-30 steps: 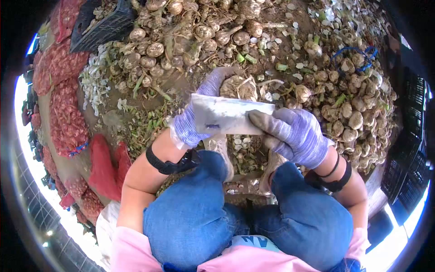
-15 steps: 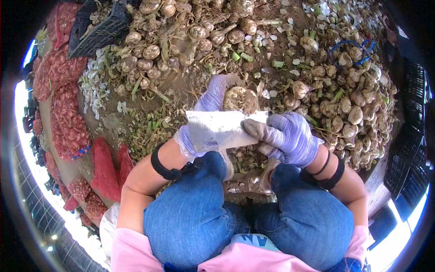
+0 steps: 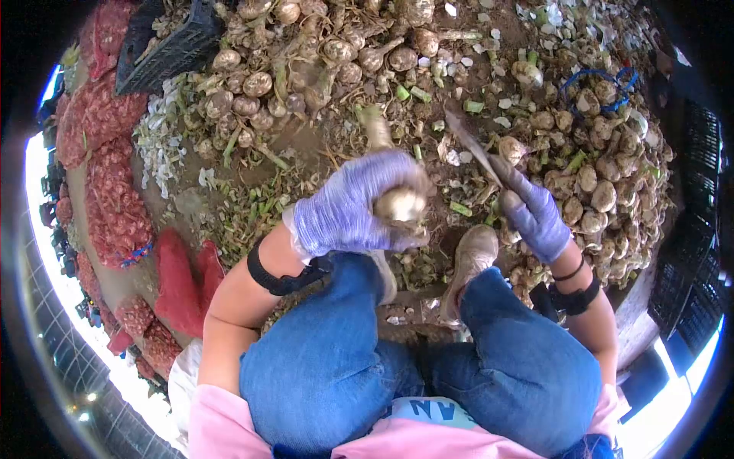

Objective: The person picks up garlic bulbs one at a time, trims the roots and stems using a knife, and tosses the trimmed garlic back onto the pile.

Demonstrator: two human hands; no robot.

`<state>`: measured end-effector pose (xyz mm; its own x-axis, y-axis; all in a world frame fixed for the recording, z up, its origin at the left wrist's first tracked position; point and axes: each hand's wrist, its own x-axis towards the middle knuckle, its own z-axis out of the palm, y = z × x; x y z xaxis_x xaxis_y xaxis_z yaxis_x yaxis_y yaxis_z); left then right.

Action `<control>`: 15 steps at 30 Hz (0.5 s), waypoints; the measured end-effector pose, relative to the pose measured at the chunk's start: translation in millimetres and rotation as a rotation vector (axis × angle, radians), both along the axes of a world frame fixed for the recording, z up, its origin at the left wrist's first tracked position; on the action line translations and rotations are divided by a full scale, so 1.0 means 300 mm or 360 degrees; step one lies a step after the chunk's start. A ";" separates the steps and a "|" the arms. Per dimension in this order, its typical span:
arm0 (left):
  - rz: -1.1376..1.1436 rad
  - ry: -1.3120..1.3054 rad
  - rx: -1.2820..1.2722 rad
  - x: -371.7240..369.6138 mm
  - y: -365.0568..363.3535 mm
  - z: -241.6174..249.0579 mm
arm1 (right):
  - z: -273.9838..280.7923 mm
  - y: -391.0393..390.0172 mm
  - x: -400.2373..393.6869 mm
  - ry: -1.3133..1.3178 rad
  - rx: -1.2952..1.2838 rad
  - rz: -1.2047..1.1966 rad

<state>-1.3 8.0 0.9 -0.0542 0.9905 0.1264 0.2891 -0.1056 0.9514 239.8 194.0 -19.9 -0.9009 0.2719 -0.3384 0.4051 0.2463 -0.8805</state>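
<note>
My left hand [image 3: 358,200], in a pale purple glove, is wrapped round a garlic bulb [image 3: 401,205]. The bulb is slightly blurred, and its stem points up and away past my fingers. To the right, my gloved right hand [image 3: 535,218] grips a flat knife [image 3: 475,149] by its handle. Its blade is seen nearly edge-on, angled up to the left, apart from the bulb. Trimmed green stem pieces [image 3: 461,209] lie on the ground between and beyond my hands.
Bulbs with stems [image 3: 256,84] are heaped at the upper left, and a pile of trimmed bulbs [image 3: 604,195] lies at the right. A black crate [image 3: 164,53] and red mesh sacks [image 3: 115,203] stand on the left. More dark crates [image 3: 684,252] line the right edge.
The knife has swung from lying broadside in front of the bulb to the right, now edge-on. My left hand has turned and come nearer with the bulb, showing a stem beyond it.
</note>
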 end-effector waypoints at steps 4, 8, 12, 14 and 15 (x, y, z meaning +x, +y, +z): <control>-0.0387 0.0377 0.0068 -0.023 0.000 -0.017 | 0.104 -0.002 -0.073 0.0003 -0.0269 0.0204; -0.0672 0.0836 0.0164 0.008 0.007 0.010 | 0.207 -0.005 -0.129 -0.0173 -0.0538 0.0275; -0.0535 0.0623 0.0135 -0.030 -0.046 -0.002 | 0.054 0.044 -0.054 -0.0547 -0.0382 0.0304; 0.0040 0.0668 0.0228 -0.086 -0.104 -0.068 | -0.134 0.045 0.112 -0.0521 -0.0153 0.0136; 0.0342 0.0688 0.0247 -0.105 -0.140 -0.085 | -0.219 0.021 0.178 -0.0262 -0.0068 0.0021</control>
